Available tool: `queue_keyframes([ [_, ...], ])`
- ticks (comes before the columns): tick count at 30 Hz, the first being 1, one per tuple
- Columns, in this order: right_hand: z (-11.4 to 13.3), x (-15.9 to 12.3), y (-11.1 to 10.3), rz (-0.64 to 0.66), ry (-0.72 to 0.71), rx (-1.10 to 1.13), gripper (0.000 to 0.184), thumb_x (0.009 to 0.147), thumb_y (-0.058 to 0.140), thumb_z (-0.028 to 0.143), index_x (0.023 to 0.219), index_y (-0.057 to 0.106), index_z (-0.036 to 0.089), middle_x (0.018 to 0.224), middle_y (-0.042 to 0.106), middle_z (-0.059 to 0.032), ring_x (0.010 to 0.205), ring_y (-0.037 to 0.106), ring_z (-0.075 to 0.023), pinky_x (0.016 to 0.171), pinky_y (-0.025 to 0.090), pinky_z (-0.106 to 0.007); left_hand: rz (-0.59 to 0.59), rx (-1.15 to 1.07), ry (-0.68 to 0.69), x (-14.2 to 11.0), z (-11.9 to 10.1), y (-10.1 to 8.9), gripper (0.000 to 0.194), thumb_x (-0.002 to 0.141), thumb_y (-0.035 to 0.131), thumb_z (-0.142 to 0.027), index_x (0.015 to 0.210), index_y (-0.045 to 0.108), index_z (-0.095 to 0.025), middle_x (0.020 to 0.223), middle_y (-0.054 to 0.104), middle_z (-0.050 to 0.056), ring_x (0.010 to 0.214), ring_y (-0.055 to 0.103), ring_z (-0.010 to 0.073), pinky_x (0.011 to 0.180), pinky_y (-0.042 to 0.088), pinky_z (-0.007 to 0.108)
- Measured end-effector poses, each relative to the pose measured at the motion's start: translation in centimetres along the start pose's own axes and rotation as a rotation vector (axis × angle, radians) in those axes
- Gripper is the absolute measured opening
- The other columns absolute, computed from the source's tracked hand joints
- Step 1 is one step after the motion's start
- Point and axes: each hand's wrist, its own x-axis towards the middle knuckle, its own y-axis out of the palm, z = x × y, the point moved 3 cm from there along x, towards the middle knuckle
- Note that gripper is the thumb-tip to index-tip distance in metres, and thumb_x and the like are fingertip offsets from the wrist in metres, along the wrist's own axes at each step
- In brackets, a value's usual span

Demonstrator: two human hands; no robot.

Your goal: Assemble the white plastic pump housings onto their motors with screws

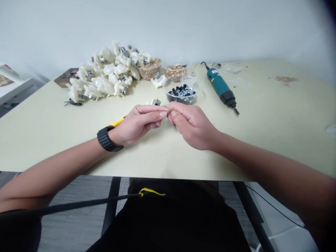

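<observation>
Black-clothed legs (173, 220) lie nearest, under the table edge, with a black cord (91, 203) crossing above them and a yellow tie (152, 191) near its end. Beyond, the left hand (140, 122) and right hand (194, 124) meet at their fingertips. On each of the 2 hands, thumb and fingers are pressed together; whatever they pinch is hidden, so I cannot tell what it is.

A part that small could slip if the pinch loosens, and it might bounce off the table. The screw tub (183, 100), with its black and silvery screws (183, 91), sits just beyond the right knuckles; a careless push could tip it. A small motor (156, 102) lies just past the left fingers and could be nudged. The yellow-handled tool (117, 122) is partly behind the left wrist, where the black wristband (106, 139) could catch it. The heap of cream plastic housings (105, 77) is piled loosely, so a bump could make it slide onto the cutters (72, 102) in front.

The pale yellow tabletop (147, 157) also bears 2 tubs of tan pieces, a teal power screwdriver (220, 87) well to the right, and a brown stain (286, 79). Behind it stands a white wall (183, 28); below are dark metal legs (111, 206) and grey flooring (73, 199).
</observation>
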Motion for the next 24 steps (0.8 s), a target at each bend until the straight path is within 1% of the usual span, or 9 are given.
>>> queue_keyframes([
  [3, -0.3, 0.0, 0.1, 0.000, 0.109, 0.055, 0.031, 0.113, 0.041, 0.026, 0.082, 0.048, 0.023, 0.069, 0.045, 0.0033, 0.066, 0.043, -0.0132, 0.063, 0.033, -0.030, 0.004, 0.003, 0.025, 0.2, -0.6, 0.0, 0.022, 0.075, 0.100, -0.035, 0.084, 0.086, -0.020, 0.074, 0.073, 0.001, 0.058, 0.055, 0.0048, 0.055, 0.049, 0.018],
  [5, -0.8, 0.0, 0.2, -0.008, 0.180, 0.108, 0.031, 0.113, 0.039, 0.027, 0.084, 0.050, 0.023, 0.070, 0.044, 0.0029, 0.066, 0.042, -0.0134, 0.061, 0.032, -0.030, -0.020, 0.024, 0.062, 0.4, -1.2, -0.3, 0.028, 0.074, 0.101, -0.036, 0.083, 0.081, -0.019, 0.075, 0.071, 0.000, 0.058, 0.057, 0.0057, 0.055, 0.050, 0.019],
  [8, -2.1, 0.0, 0.2, -0.026, 0.271, 0.162, 0.024, 0.109, 0.039, 0.018, 0.091, 0.055, 0.023, 0.071, 0.044, 0.0039, 0.063, 0.040, -0.0129, 0.058, 0.031, -0.028, -0.062, 0.106, 0.155, 0.9, -2.2, -1.3, 0.038, 0.073, 0.102, -0.039, 0.080, 0.071, -0.018, 0.076, 0.069, 0.000, 0.059, 0.059, 0.0069, 0.057, 0.052, 0.022],
  [10, -3.0, 0.2, 0.1, -0.028, 0.306, 0.187, 0.019, 0.108, 0.042, 0.015, 0.099, 0.056, 0.024, 0.072, 0.044, 0.0052, 0.062, 0.040, -0.0121, 0.056, 0.032, -0.026, -0.089, 0.191, 0.222, 1.3, -2.6, -2.3, 0.042, 0.073, 0.102, -0.041, 0.081, 0.068, -0.018, 0.081, 0.070, 0.001, 0.060, 0.061, 0.0080, 0.059, 0.054, 0.025],
  [13, -3.9, 0.6, 0.1, -0.011, 0.330, 0.265, 0.011, 0.107, 0.053, 0.014, 0.109, 0.054, 0.025, 0.076, 0.052, 0.0062, 0.063, 0.046, -0.0108, 0.056, 0.039, -0.023, -0.155, 0.348, 0.322, 1.9, -3.1, -3.8, 0.044, 0.075, 0.100, -0.045, 0.084, 0.065, -0.020, 0.084, 0.071, 0.002, 0.064, 0.063, 0.0110, 0.064, 0.055, 0.031],
  [16, -4.2, 0.9, 0.0, -0.024, 0.383, 0.359, 0.017, 0.100, 0.064, 0.009, 0.106, 0.056, 0.023, 0.085, 0.063, 0.0030, 0.069, 0.060, -0.0109, 0.058, 0.050, -0.023, -0.194, 0.464, 0.377, 2.4, -3.1, -4.8, 0.046, 0.077, 0.098, -0.050, 0.085, 0.062, -0.022, 0.082, 0.070, 0.002, 0.065, 0.063, 0.0130, 0.065, 0.055, 0.034],
  [20, -4.5, 0.9, -0.3, -0.075, 0.497, 0.461, 0.012, 0.096, 0.077, 0.012, 0.096, 0.066, 0.017, 0.090, 0.077, -0.0058, 0.077, 0.074, -0.0159, 0.070, 0.065, -0.030, -0.191, 0.484, 0.400, 2.6, -2.9, -5.4, 0.050, 0.079, 0.094, -0.057, 0.086, 0.058, -0.023, 0.083, 0.070, 0.001, 0.063, 0.065, 0.0127, 0.062, 0.056, 0.033],
  [22, -4.7, 0.8, -0.4, -0.109, 0.540, 0.515, 0.015, 0.092, 0.084, 0.016, 0.094, 0.069, 0.017, 0.091, 0.080, -0.0076, 0.080, 0.078, -0.0179, 0.075, 0.067, -0.032, -0.192, 0.479, 0.406, 2.5, -2.9, -5.5, 0.050, 0.081, 0.093, -0.057, 0.086, 0.057, -0.023, 0.083, 0.070, 0.001, 0.063, 0.065, 0.0130, 0.063, 0.056, 0.033],
  [24, -4.8, 0.7, -0.5, -0.134, 0.540, 0.555, 0.018, 0.088, 0.088, 0.018, 0.091, 0.070, 0.017, 0.094, 0.081, -0.0073, 0.085, 0.080, -0.0186, 0.078, 0.068, -0.031, -0.202, 0.473, 0.402, 2.5, -2.9, -5.6, 0.047, 0.083, 0.091, -0.056, 0.087, 0.057, -0.024, 0.085, 0.071, 0.002, 0.064, 0.065, 0.0138, 0.065, 0.056, 0.034],
])
